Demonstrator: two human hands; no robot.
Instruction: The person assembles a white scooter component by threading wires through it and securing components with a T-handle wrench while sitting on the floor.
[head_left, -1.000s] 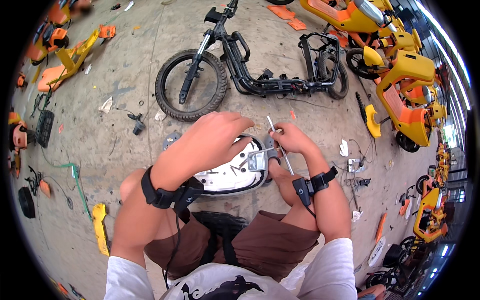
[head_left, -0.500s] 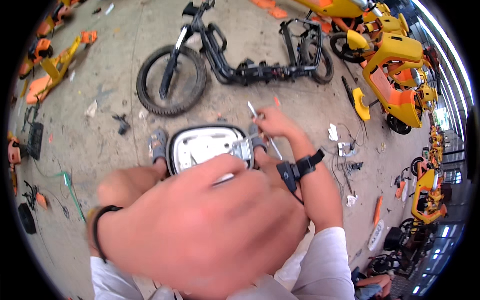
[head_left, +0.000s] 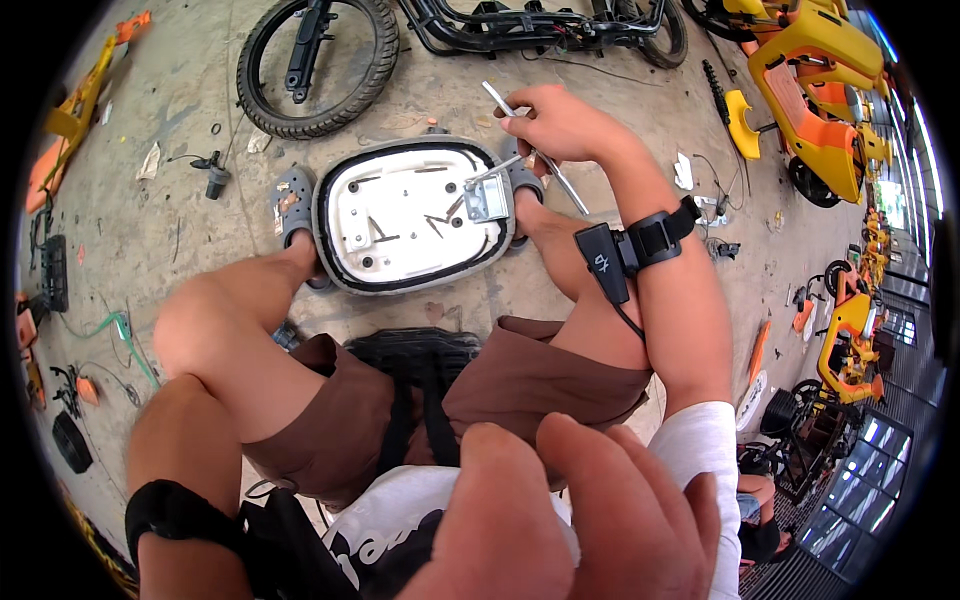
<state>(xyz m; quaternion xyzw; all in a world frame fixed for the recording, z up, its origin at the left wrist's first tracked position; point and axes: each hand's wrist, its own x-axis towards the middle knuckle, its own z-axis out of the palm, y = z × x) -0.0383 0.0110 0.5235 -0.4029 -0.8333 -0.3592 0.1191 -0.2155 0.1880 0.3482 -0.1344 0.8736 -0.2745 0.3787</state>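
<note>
An upturned scooter seat [head_left: 400, 270] with a white inner shell and black rim lies between my feet. At its right side sits a silver metal bracket [head_left: 487, 204]. My right hand [head_left: 560, 122] is closed around the T-handle wrench [head_left: 568, 188]; the long silver crossbar slants past my fingers, and its thin stem reaches down to the upper edge of the bracket. Whether the tip is seated on a fastener I cannot tell. Close to the camera, low in the picture, my left hand [head_left: 590, 510] has curled fingers with the thumb apart, and nothing shows in it.
Beyond the seat stands a stripped black scooter frame with a front wheel [head_left: 318, 70]. Yellow scooters [head_left: 815, 110] line the right side. A black connector part [head_left: 212, 175] and a green strap [head_left: 122, 335] lie left. Another person [head_left: 760, 520] is at lower right.
My left hand has dropped from over the seat to the lower edge, uncovering the seat and my legs. The view has tilted downward. My right hand still holds the wrench by the bracket.
</note>
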